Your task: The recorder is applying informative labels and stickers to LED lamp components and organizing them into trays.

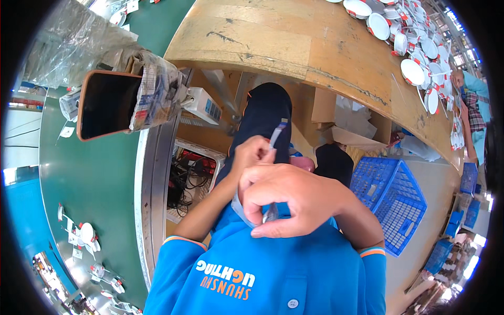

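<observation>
My left hand (254,153) is held over my lap, its fingers pinched on a narrow grey strip (275,137). The strip's far end sticks up past the fingertips and has a blue and yellowish tip. Nearer to my chest, my right hand (294,202) curls closed around a grey band (239,210) that loops below its fingers. A small shiny piece shows between its thumb and forefinger. Whether the strip and the band are one piece is hidden behind the right hand.
A wooden table (252,39) with a heap of white round lamps (378,26) lies ahead. On the left, a phone (107,105) leans on a wrapped bundle over a green conveyor (94,173) carrying more lamps. Blue crates (391,202) stand right; a cardboard box (362,123) sits under the table.
</observation>
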A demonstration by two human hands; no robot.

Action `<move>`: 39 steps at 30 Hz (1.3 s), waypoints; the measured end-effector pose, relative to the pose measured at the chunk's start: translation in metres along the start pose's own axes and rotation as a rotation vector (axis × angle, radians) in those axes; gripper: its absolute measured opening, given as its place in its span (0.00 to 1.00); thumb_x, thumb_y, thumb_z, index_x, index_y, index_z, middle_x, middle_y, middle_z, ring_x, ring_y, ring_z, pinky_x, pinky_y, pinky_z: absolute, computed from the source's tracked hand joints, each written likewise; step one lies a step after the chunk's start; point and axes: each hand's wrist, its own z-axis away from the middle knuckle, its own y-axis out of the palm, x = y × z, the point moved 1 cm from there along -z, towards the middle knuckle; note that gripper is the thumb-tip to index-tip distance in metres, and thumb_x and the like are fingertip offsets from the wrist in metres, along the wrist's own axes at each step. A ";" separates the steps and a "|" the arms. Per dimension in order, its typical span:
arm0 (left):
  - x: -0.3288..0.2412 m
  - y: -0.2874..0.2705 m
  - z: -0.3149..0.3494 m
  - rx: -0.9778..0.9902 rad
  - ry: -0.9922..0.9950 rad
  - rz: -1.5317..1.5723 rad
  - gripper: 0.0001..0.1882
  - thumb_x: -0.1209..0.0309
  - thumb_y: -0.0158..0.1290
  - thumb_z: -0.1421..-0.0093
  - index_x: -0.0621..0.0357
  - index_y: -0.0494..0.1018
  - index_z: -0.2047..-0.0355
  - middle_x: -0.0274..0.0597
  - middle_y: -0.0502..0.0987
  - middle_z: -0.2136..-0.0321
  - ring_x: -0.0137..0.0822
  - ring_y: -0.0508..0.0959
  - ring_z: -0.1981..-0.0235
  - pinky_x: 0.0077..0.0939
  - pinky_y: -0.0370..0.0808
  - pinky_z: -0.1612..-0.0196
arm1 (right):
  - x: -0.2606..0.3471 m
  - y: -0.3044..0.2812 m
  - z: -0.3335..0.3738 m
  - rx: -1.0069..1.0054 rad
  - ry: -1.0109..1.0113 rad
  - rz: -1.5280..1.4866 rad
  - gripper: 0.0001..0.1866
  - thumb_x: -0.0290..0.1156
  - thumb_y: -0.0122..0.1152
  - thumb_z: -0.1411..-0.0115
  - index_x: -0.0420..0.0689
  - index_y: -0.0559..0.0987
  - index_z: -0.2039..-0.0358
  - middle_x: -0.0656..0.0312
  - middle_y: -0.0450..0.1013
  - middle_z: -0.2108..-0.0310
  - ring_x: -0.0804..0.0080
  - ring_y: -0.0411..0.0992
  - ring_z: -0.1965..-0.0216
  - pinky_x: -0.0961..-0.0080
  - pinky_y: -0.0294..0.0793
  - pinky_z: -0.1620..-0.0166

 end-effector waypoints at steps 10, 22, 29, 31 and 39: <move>-0.017 0.026 -0.059 0.595 0.295 0.033 0.06 0.76 0.58 0.58 0.60 0.74 0.77 0.42 0.72 0.81 0.34 0.72 0.78 0.26 0.67 0.77 | -0.027 -0.007 0.005 0.012 0.079 -0.224 0.09 0.29 0.56 0.56 0.45 0.65 0.85 0.64 0.64 0.81 0.68 0.62 0.73 0.73 0.60 0.62; -0.001 0.012 0.003 0.317 -0.608 0.716 0.07 0.77 0.52 0.49 0.67 0.73 0.69 0.41 0.76 0.75 0.24 0.74 0.73 0.17 0.71 0.72 | -0.058 -0.021 0.041 -0.157 0.213 -0.365 0.12 0.31 0.59 0.54 0.44 0.65 0.83 0.63 0.65 0.79 0.72 0.64 0.71 0.75 0.62 0.62; -0.021 0.016 -0.001 0.448 -0.276 0.370 0.18 0.80 0.52 0.56 0.65 0.70 0.61 0.42 0.76 0.68 0.27 0.74 0.67 0.21 0.71 0.63 | -0.073 -0.027 0.058 -0.321 0.261 -0.294 0.13 0.30 0.63 0.58 0.45 0.64 0.85 0.62 0.66 0.78 0.72 0.63 0.71 0.77 0.60 0.65; -0.042 0.013 -0.010 0.356 -0.280 0.328 0.20 0.83 0.50 0.55 0.64 0.69 0.58 0.42 0.76 0.67 0.27 0.74 0.65 0.19 0.70 0.63 | -0.070 -0.033 0.065 -0.338 0.189 -0.191 0.15 0.32 0.62 0.55 0.45 0.63 0.84 0.66 0.62 0.79 0.76 0.60 0.72 0.79 0.59 0.70; -0.007 -0.017 -0.016 0.442 -0.526 0.856 0.03 0.80 0.46 0.45 0.60 0.64 0.70 0.42 0.75 0.77 0.30 0.76 0.75 0.20 0.73 0.72 | -0.061 -0.034 0.096 -0.492 0.165 -0.237 0.13 0.27 0.63 0.59 0.46 0.64 0.86 0.68 0.61 0.80 0.73 0.57 0.71 0.79 0.55 0.66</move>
